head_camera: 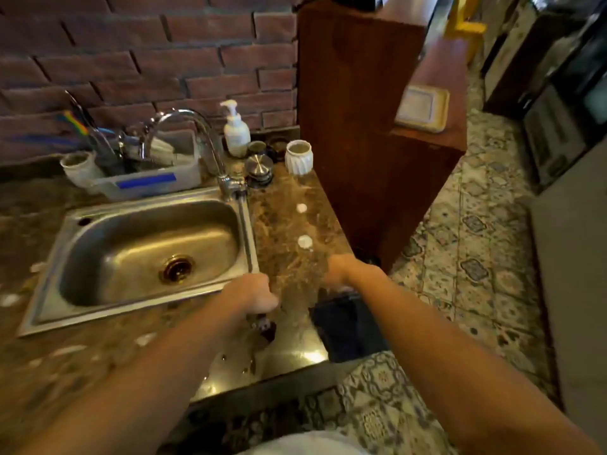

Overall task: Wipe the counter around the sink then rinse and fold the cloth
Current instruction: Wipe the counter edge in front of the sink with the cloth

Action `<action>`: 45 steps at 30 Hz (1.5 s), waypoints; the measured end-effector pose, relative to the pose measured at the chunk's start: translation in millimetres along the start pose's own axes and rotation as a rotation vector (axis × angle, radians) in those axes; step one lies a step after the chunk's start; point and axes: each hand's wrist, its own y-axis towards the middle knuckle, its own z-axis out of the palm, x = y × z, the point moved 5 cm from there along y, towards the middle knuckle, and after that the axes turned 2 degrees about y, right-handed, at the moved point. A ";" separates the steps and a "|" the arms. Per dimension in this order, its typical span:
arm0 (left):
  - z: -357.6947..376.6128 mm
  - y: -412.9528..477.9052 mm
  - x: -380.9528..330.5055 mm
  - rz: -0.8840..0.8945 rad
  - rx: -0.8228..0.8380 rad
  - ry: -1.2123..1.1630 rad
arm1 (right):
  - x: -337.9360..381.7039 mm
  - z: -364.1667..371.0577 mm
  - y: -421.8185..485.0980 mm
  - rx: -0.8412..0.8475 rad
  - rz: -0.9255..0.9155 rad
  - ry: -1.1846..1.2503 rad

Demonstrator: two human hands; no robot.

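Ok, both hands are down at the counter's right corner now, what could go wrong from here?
1. The dark cloth overhangs the counter edge below the right hand; it could slide off onto the floor.
2. Wiping toward the back could knock the white ribbed cup or soap dispenser.
3. The white spots beyond the hands may be missed.

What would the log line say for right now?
left hand: fist by sink corner | right hand: on counter | dark cloth: counter edge

bare counter (289, 224) right of sink (147, 244), jars (298, 157) crowding faucet (210, 149) behind
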 end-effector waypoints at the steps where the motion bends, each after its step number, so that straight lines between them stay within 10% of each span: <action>1: 19.6 -2.3 -0.4 -0.018 0.038 0.011 | -11.9 19.2 -1.4 0.031 0.015 -0.038; 10: 98.8 -20.0 49.1 -0.204 -0.241 -0.005 | -50.5 110.3 -52.0 -0.039 0.034 0.248; 23: 155.0 -12.2 95.5 -0.203 -0.409 -0.011 | -17.3 129.7 1.5 -0.420 0.267 -0.042; 29: 157.5 -14.6 99.2 -0.134 -0.574 -0.010 | 77.7 155.8 8.4 -0.353 -0.227 -0.182; 32: 154.8 -15.7 99.2 -0.150 -0.571 -0.015 | 37.9 154.4 -9.4 -0.332 -0.319 -0.321; 40: 155.3 -11.6 101.7 -0.195 -0.443 -0.058 | -30.7 108.5 26.6 -0.369 0.266 -0.168; 45: 154.4 -10.9 101.4 -0.190 -0.435 -0.085 | 71.2 146.2 20.9 -0.377 -0.011 -0.173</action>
